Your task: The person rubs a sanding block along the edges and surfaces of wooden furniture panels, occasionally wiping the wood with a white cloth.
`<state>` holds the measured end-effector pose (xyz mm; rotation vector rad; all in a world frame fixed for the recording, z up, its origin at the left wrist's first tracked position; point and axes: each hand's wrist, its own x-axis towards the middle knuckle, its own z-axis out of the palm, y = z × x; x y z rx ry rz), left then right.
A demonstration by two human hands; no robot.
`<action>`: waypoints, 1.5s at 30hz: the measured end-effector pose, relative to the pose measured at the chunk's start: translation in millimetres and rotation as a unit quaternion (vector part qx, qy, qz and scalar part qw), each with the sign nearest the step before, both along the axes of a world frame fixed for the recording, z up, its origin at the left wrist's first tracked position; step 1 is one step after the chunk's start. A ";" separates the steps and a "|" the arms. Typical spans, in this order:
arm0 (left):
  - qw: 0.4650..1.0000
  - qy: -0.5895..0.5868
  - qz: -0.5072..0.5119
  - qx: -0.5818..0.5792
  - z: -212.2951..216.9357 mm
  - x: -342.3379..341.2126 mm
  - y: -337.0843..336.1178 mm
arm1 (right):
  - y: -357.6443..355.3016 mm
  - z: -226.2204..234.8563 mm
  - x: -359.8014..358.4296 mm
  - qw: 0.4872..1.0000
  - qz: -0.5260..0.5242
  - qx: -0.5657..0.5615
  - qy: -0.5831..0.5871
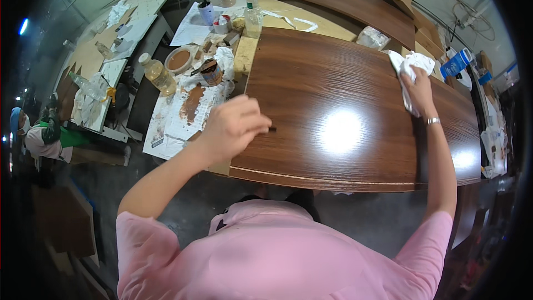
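The glossy brown wood-grain panel [311, 78] lies flat in front of the person, its near edge toward the body. The right hand [417, 89] is closed over a bunched white cloth [419, 62] near the panel's right end; grit caught in those folds could scratch the finish. The left hand [236, 125] is raised over the left edge, fingers pinched together on what looks like a small dark stick [272, 129]; a slip of the grip could let its tip mark the gloss. Just left of the panel, an open tub of brown paste [179, 60] and a dark tin [211, 72] sit by a smeared white sheet [166, 116]. The left forearm reaches past these, so a careless elbow could pick up paste and smudge the panel, or knock over the nearby clear bottle [157, 75].
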<state>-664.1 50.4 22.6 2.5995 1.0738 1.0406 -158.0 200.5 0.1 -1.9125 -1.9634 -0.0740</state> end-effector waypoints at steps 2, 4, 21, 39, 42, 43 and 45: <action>0.999 -0.019 0.029 -0.023 -8.4 -9.9 37.0 | -34.1 -1.2 -48.6 0.999 0.033 0.014 -0.035; 0.997 -0.009 0.068 -0.023 -9.5 -18.2 74.3 | -57.5 3.3 -84.7 0.996 0.080 0.033 -0.019; 1.000 -0.028 -0.005 -0.004 2.0 3.7 125.0 | -72.2 8.8 -99.8 0.998 0.023 0.066 0.006; 0.985 -0.025 -0.167 -0.025 -3.7 -19.2 -32.3 | -66.5 0.9 -86.0 0.998 0.008 0.062 -0.022; 0.984 0.018 -0.177 -0.011 5.6 -30.0 -65.8 | -64.9 -0.6 -89.7 0.997 0.015 0.065 -0.024; 0.992 0.007 -0.126 0.000 1.9 -36.3 -57.3 | -64.8 0.5 -90.1 0.998 0.014 0.063 -0.026; 0.999 -0.024 -0.027 -0.022 0.3 -40.7 -40.6 | -65.5 -0.1 -89.3 0.998 0.011 0.062 -0.026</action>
